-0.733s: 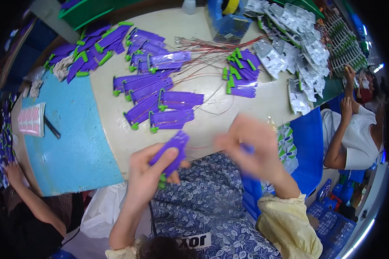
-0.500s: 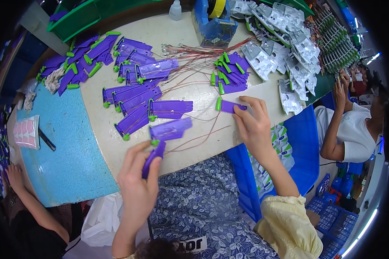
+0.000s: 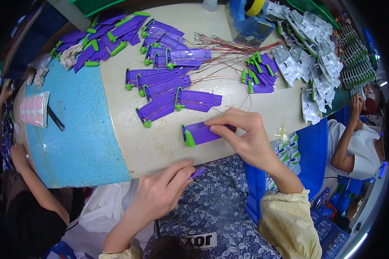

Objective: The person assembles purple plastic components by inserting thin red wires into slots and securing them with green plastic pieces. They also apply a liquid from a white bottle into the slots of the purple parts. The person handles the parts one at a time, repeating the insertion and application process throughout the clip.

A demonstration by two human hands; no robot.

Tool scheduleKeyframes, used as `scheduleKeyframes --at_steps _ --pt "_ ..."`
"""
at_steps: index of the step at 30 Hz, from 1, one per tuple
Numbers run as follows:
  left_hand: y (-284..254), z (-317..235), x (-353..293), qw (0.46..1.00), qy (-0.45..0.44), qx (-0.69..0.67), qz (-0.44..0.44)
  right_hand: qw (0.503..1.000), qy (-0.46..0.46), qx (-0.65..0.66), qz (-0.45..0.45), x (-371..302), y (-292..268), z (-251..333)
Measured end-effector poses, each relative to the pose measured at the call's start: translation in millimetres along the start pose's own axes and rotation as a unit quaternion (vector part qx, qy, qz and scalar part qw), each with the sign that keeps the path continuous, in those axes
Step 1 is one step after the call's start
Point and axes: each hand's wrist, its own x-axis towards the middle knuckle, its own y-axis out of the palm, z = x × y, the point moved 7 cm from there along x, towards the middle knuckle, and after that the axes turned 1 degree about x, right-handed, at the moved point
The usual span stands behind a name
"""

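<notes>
My right hand (image 3: pixel 242 131) pinches the right end of a flat purple plastic part (image 3: pixel 205 133) between thumb and fingers. A bright green piece sits at that part's left end, and the part lies low over the near side of the pale table. Close to the table's front edge, my left hand (image 3: pixel 162 187) is closed on a small purple piece (image 3: pixel 198 173), seen nearly edge-on and mostly hidden by the fingers. Beyond my hands lie several purple parts with green ends and thin wires (image 3: pixel 164 82). A heap of smaller purple-and-green pieces (image 3: pixel 260 74) lies farther right.
Grey-white plastic housings (image 3: pixel 309 60) are piled at the right, beside a blue bin (image 3: pixel 309 159). A blue tape dispenser (image 3: pixel 248 28) stands at the back. Blue matting (image 3: pixel 69 125) covers the left side, with a black pen-like object on it. Other people sit to both sides.
The view has shifted, so the table contents appear farther right. My right hand has come nearer and now holds the larger purple part. My left hand has drawn back to the table's front edge.
</notes>
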Motion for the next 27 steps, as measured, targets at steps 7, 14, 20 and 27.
scheduleKeyframes --at_steps 7,14,20,27 --pt "10 16 10 0.988 -0.077 0.108 0.078 0.985 -0.088 -0.147 -0.023 7 22 0" --pt "-14 30 8 0.979 -0.194 -0.019 0.052 0.997 0.036 -0.034 0.052 4 37 -5" --pt "-9 24 35 0.960 -0.175 -0.215 -0.040 0.919 0.158 0.355 0.065 -4 40 -14" --pt "-1 15 42 0.963 -0.119 -0.226 -0.089 0.945 0.152 0.286 0.036 -14 22 -19"
